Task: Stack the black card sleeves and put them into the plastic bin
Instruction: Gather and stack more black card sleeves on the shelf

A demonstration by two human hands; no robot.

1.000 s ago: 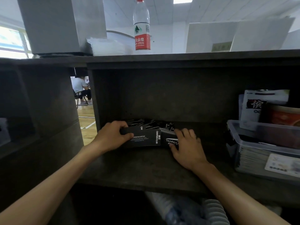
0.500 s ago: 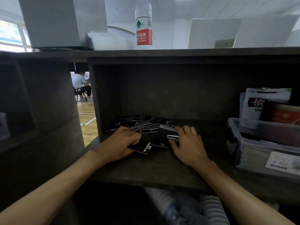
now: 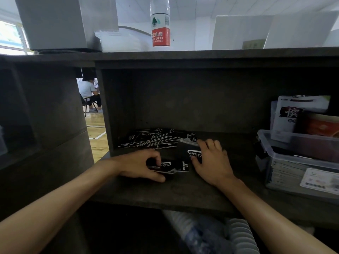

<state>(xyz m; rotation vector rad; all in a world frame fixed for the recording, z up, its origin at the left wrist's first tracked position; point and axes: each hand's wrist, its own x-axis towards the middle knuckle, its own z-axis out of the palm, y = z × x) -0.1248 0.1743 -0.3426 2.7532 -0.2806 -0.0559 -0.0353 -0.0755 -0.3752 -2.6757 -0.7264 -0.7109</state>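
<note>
Up top, a water bottle [image 3: 160,28] with a red label stands beside a grey box [image 3: 60,22]. Through the gap, a seated person [image 3: 89,94]. Below the shelf [image 3: 146,195], stacked paper cups [image 3: 240,235].

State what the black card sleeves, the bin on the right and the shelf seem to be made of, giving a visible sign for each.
Black card sleeves: probably thin matte card, lying flat with pale cut edges and white print.
Bin: clear plastic; its contents show through the wall.
Shelf: likely dark matte laminated board; mottled, without gloss.
</note>
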